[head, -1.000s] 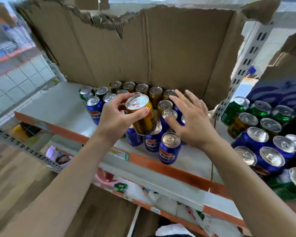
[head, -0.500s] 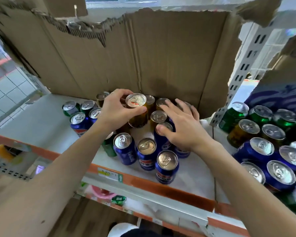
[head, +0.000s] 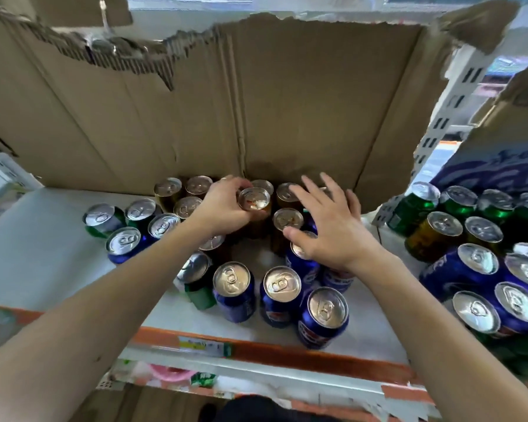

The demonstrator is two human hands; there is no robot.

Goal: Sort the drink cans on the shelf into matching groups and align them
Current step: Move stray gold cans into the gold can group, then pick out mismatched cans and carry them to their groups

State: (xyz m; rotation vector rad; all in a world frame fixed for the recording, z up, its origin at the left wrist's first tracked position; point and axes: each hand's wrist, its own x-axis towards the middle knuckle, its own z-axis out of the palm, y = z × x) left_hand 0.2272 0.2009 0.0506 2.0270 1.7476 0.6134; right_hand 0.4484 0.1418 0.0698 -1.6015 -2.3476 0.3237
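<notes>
My left hand [head: 223, 205] grips a gold can [head: 254, 202] by its top, upright among other gold cans [head: 195, 186] at the back of the white shelf [head: 43, 257]. My right hand [head: 326, 226] hovers with fingers spread over a blue can [head: 301, 257] and a gold can [head: 287, 219], the thumb touching the blue can's rim. Three blue cans [head: 282, 284] stand in a loose front row. A green can [head: 195, 278] stands left of them. Further left are green and blue cans [head: 124, 240].
A torn cardboard sheet [head: 256, 102] backs the shelf. Beyond a perforated upright [head: 439, 123], the neighbouring bay on the right holds several green, gold and blue cans [head: 476, 263]. An orange rail with a price label [head: 205, 345] marks the shelf's front edge.
My left hand carried the gold can from above the front cans back and down into the gold group at the rear. My right hand stayed over the blue cans, fingers spreading.
</notes>
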